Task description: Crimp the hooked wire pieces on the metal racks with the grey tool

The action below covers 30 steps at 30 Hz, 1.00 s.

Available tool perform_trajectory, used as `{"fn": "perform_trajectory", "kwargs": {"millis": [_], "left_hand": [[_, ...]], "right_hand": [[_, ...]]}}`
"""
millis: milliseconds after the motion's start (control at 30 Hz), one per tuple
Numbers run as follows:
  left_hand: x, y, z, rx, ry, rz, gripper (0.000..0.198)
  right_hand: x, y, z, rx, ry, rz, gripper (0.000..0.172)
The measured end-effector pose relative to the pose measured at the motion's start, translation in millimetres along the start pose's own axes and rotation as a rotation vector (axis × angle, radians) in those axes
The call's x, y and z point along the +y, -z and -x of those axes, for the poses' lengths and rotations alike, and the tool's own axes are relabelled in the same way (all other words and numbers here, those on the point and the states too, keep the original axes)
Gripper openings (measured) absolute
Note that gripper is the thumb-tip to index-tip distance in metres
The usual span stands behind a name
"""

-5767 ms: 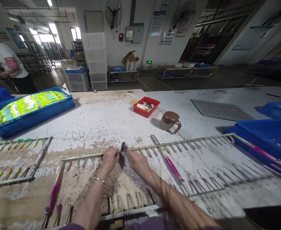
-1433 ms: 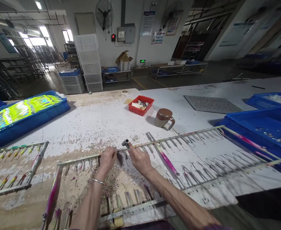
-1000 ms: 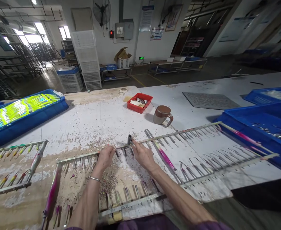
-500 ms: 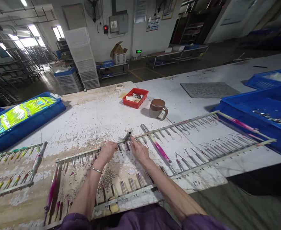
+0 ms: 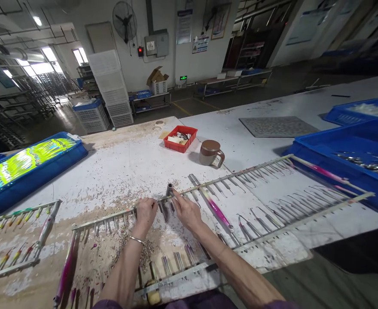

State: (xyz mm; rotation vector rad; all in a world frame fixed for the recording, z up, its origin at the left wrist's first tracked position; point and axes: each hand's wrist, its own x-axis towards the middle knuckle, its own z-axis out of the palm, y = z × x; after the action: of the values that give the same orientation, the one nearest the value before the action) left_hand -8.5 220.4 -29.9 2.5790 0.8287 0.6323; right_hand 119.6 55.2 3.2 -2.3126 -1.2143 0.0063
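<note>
Head cam: hooked pieces (image 5: 246,233) lined both rails of frame (image 5: 272,234) near surface's (image 5: 121,161) front edge, looked mostly done, remainder unclear. Left hand's (image 5: 146,212) fingers clamped on far rail (image 5: 111,216); right hand's (image 5: 189,213) gripped metal tube (image 5: 169,189).

So this table (image 5: 121,163) has seen some stuff. Clock-face style, the white top's badly scuffed and worn to tan patches around 8. A long metal frame (image 5: 251,170) with little hooks stretches from 8 over to 3, and another rack (image 5: 10,271) sits at 8 to 9. Tiny flecks (image 5: 145,253) everywhere, thickest around 7. Blue tray (image 5: 37,171) at 10, tape roll (image 5: 157,128) near 12, red bin (image 5: 181,148) at 12, mug (image 5: 208,158) just off it at 1, flat gray board (image 5: 277,127) at 2, and a blue bin (image 5: 369,136) at 3.
</note>
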Motion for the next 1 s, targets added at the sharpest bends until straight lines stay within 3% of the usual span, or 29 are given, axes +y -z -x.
{"fn": "perform_trajectory", "kwargs": {"millis": [133, 300, 467, 633, 800, 1000], "left_hand": [[0.8, -3.0, 0.9, -0.009, -0.017, -0.066, 0.020], [-1.1, -11.0, 4.2, 0.026, -0.068, -0.064, 0.025], [-5.2, -18.2, 5.3, 0.035, -0.049, -0.014, 0.021], [-7.0, -20.4, 5.6, 0.021, -0.058, 0.005, 0.022], [-6.4, -19.1, 7.2, 0.029, -0.061, 0.003, 0.017], [-6.5, -18.4, 7.5, 0.037, -0.088, 0.008, 0.020]], "right_hand": [[-13.5, -0.6, 2.8, 0.113, 0.150, -0.060, 0.051], [-22.1, 4.3, -5.3, -0.100, 0.123, 0.110, 0.047], [-24.2, 11.0, -8.0, -0.034, 0.120, 0.073, 0.054], [-22.7, 11.7, -11.3, -0.117, 0.134, 0.100, 0.047], [-18.5, 9.5, -11.8, 0.056, 0.177, 0.061, 0.053], [-12.8, -3.3, -9.2, 0.050, 0.238, 0.087, 0.044]]}}
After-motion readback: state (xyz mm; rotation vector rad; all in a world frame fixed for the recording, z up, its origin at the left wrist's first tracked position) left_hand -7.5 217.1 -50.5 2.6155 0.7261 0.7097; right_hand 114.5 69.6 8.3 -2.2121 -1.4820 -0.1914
